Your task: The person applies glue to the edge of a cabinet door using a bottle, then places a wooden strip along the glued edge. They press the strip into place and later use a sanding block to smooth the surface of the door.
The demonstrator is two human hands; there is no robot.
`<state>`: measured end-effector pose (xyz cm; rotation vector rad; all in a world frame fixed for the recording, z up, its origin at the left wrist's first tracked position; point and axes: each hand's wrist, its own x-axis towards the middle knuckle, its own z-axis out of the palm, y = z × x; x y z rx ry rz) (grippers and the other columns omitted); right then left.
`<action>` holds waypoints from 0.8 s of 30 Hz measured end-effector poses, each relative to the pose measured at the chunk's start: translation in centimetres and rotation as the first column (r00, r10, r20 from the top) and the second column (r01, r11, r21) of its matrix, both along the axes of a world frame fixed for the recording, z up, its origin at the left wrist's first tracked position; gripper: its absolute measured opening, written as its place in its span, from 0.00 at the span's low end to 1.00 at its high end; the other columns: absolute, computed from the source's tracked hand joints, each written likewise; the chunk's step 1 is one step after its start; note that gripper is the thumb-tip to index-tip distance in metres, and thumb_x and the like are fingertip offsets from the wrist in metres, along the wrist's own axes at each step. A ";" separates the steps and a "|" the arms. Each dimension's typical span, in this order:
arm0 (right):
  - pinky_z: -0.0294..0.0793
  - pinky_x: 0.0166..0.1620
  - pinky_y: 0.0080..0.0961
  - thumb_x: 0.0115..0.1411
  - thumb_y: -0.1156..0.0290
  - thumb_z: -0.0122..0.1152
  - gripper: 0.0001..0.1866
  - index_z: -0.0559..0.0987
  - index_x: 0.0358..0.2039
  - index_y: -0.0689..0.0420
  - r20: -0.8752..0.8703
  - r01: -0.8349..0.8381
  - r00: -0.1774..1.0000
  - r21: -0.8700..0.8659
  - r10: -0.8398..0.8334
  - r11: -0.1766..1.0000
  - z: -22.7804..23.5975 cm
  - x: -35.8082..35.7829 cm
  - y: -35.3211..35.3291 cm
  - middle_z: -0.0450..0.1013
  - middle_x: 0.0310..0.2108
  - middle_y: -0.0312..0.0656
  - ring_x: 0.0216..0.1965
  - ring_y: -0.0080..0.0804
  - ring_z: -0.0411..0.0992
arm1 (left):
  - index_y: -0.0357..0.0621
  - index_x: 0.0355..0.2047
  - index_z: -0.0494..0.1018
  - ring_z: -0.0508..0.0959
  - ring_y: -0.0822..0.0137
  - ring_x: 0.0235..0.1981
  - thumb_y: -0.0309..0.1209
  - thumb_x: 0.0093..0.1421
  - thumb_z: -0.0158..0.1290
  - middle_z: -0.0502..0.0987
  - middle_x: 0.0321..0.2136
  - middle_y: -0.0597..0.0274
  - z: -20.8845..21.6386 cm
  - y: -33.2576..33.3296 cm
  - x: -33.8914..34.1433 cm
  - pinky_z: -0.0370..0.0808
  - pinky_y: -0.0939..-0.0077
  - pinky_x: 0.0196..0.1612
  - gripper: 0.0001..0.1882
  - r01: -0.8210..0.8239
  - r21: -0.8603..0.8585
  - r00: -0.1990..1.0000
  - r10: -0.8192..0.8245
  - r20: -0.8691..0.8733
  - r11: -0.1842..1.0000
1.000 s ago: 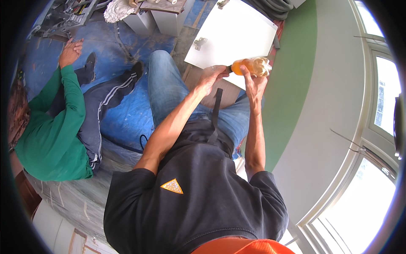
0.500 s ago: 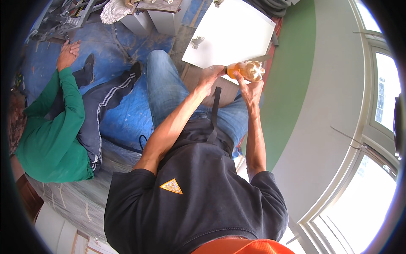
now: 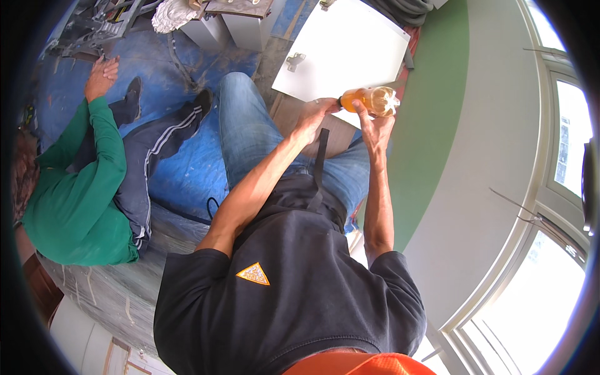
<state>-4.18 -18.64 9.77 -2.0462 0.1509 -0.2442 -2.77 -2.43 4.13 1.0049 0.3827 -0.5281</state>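
Right here, grips a clear plastic bottle point(image 3: 379, 100) of orange liquid point(image 3: 350, 98) in the right hand point(image 3: 377, 130). Pinches its dark cap point(image 3: 340, 103) with the left hand point(image 3: 314, 117)!

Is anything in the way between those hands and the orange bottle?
Nothing visible: the right hand holds the bottle, and the left hand is at its dark cap. The white panel lies beyond, not between.

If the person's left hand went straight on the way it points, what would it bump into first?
Most likely the dark end of the bottle that the right hand holds. The left hand looks right up against it, though depth is hard to judge.
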 end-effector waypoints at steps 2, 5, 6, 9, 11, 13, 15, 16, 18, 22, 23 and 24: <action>0.82 0.49 0.32 0.59 0.60 0.75 0.24 0.82 0.48 0.65 0.006 -0.007 1.000 -0.013 0.007 1.000 0.2 0.1 -0.1 0.82 0.42 0.46 0.43 0.35 0.82 | 0.31 0.48 0.78 0.80 0.62 0.48 0.36 0.68 0.53 0.82 0.42 0.53 0.8 -0.1 0.1 0.72 0.67 0.58 0.18 -0.012 -0.029 1.000 0.011 -0.011 1.000; 0.82 0.49 0.33 0.59 0.60 0.76 0.24 0.82 0.49 0.64 -0.039 -0.001 0.999 -0.008 0.001 1.000 0.4 0.1 0.2 0.82 0.42 0.47 0.44 0.36 0.82 | 0.31 0.48 0.78 0.80 0.62 0.47 0.37 0.68 0.50 0.82 0.42 0.52 1.7 -0.1 0.3 0.71 0.67 0.58 0.19 -0.044 -0.021 0.998 0.044 -0.035 0.999; 0.82 0.50 0.33 0.59 0.59 0.76 0.24 0.82 0.48 0.64 -0.026 -0.006 1.000 0.007 0.006 1.000 0.5 0.1 0.3 0.82 0.42 0.47 0.44 0.36 0.82 | 0.30 0.47 0.78 0.80 0.62 0.47 0.37 0.68 0.50 0.82 0.42 0.52 1.9 0.0 0.3 0.71 0.67 0.58 0.20 -0.047 -0.025 0.998 0.047 -0.032 0.999; 0.82 0.49 0.32 0.59 0.59 0.75 0.24 0.82 0.48 0.65 -0.044 -0.015 0.999 -0.080 0.012 0.997 0.7 0.1 0.5 0.83 0.41 0.48 0.43 0.36 0.82 | 0.30 0.47 0.78 0.80 0.62 0.47 0.37 0.69 0.49 0.82 0.42 0.51 2.1 0.0 0.3 0.71 0.66 0.58 0.20 -0.046 -0.021 0.998 0.045 -0.034 0.999; 0.82 0.50 0.32 0.59 0.58 0.75 0.25 0.83 0.47 0.65 -0.067 -0.013 0.998 -0.072 0.008 0.997 0.9 0.1 0.4 0.83 0.41 0.48 0.44 0.36 0.82 | 0.30 0.47 0.78 0.80 0.61 0.48 0.38 0.69 0.48 0.82 0.43 0.49 1.9 0.0 0.3 0.71 0.66 0.58 0.21 -0.028 0.006 0.999 0.029 -0.043 1.000; 0.82 0.50 0.32 0.59 0.58 0.75 0.25 0.83 0.47 0.65 -0.049 -0.023 0.999 -0.048 0.021 0.999 1.1 0.3 0.3 0.83 0.41 0.48 0.44 0.36 0.82 | 0.30 0.46 0.78 0.81 0.61 0.47 0.38 0.69 0.48 0.82 0.43 0.49 1.6 0.0 0.2 0.72 0.66 0.58 0.21 -0.036 0.015 0.999 0.036 -0.020 0.999; 0.81 0.49 0.32 0.59 0.57 0.75 0.24 0.83 0.47 0.64 -0.076 -0.045 0.996 -0.081 0.038 0.996 1.2 0.1 0.2 0.83 0.41 0.48 0.44 0.36 0.82 | 0.29 0.46 0.78 0.82 0.61 0.45 0.38 0.69 0.50 0.83 0.42 0.50 1.1 -0.2 0.4 0.73 0.66 0.57 0.20 -0.058 -0.005 0.998 0.058 -0.015 0.998; 0.81 0.49 0.32 0.59 0.57 0.75 0.24 0.83 0.47 0.64 -0.070 -0.052 0.997 -0.102 0.045 0.993 1.2 -0.1 0.2 0.83 0.41 0.47 0.44 0.36 0.82 | 0.29 0.46 0.78 0.82 0.61 0.44 0.37 0.69 0.52 0.83 0.41 0.50 0.8 -0.3 0.5 0.73 0.67 0.57 0.19 -0.074 -0.029 0.997 0.074 -0.017 0.997; 0.81 0.50 0.33 0.59 0.58 0.75 0.23 0.83 0.47 0.62 -0.077 -0.065 0.995 -0.086 0.059 0.994 1.2 -0.4 0.2 0.83 0.41 0.46 0.44 0.36 0.82 | 0.30 0.45 0.78 0.82 0.61 0.43 0.36 0.68 0.55 0.83 0.40 0.51 -0.1 -0.3 0.6 0.75 0.68 0.55 0.18 -0.082 -0.046 0.997 0.082 -0.004 0.996; 0.81 0.51 0.34 0.59 0.58 0.75 0.23 0.83 0.46 0.63 -0.067 -0.044 0.997 -0.081 0.039 0.996 1.1 -1.2 0.1 0.82 0.42 0.46 0.45 0.36 0.81 | 0.30 0.45 0.79 0.83 0.62 0.42 0.34 0.65 0.60 0.83 0.38 0.52 -1.5 -0.3 0.8 0.78 0.69 0.51 0.17 -0.055 -0.051 0.998 0.055 0.002 0.997; 0.81 0.51 0.34 0.59 0.58 0.75 0.23 0.83 0.46 0.63 -0.065 -0.033 0.998 -0.085 0.027 0.996 1.1 -1.4 0.1 0.82 0.43 0.45 0.46 0.36 0.81 | 0.30 0.44 0.79 0.83 0.63 0.42 0.34 0.65 0.61 0.83 0.37 0.52 -1.7 -0.3 0.8 0.78 0.69 0.50 0.16 -0.050 -0.053 0.998 0.048 -0.027 0.997; 0.80 0.51 0.34 0.59 0.58 0.75 0.23 0.83 0.46 0.63 -0.053 -0.026 0.998 -0.086 0.022 0.996 1.0 -1.5 0.1 0.81 0.43 0.45 0.46 0.36 0.80 | 0.30 0.44 0.79 0.83 0.63 0.42 0.34 0.65 0.61 0.83 0.37 0.52 -1.8 -0.4 0.8 0.78 0.69 0.50 0.16 -0.052 -0.068 0.999 0.051 -0.012 0.996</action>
